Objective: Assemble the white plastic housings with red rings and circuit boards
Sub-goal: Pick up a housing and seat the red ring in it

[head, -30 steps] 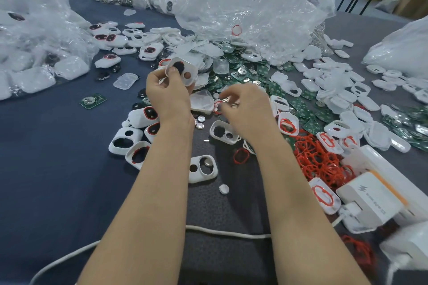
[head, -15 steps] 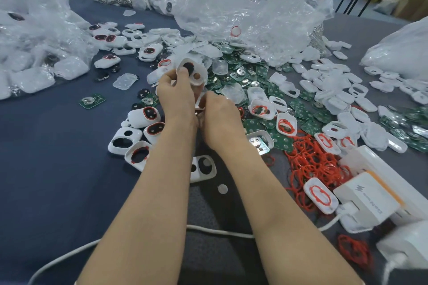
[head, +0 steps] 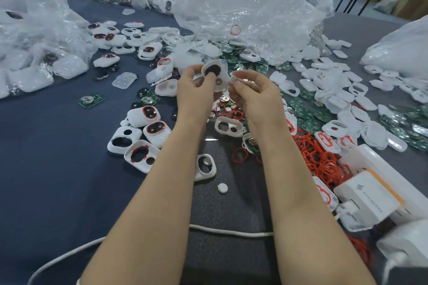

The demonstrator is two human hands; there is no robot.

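Observation:
My left hand (head: 195,90) holds a white plastic housing (head: 214,74) with two holes up above the table, fingers curled round its edge. Just to its right, my right hand (head: 252,92) pinches a small clear piece (head: 235,80) between fingertips, close to the housing. Below the hands lie loose silver discs and a red ring (head: 225,109). Several white housings with red rings (head: 152,129) lie to the left. A heap of red rings (head: 317,155) lies to the right, and green circuit boards (head: 308,111) are scattered beyond it.
Crumpled clear plastic bags (head: 243,7) fill the back and left. White chargers and boxes (head: 368,194) crowd the right front. A white cable (head: 231,231) crosses the near table. A lone circuit board (head: 91,99) lies left on the blue cloth (head: 46,169).
My right hand rose from the parts on the table and now holds a small piece beside the housing. My left hand lifted the housing slightly rightward.

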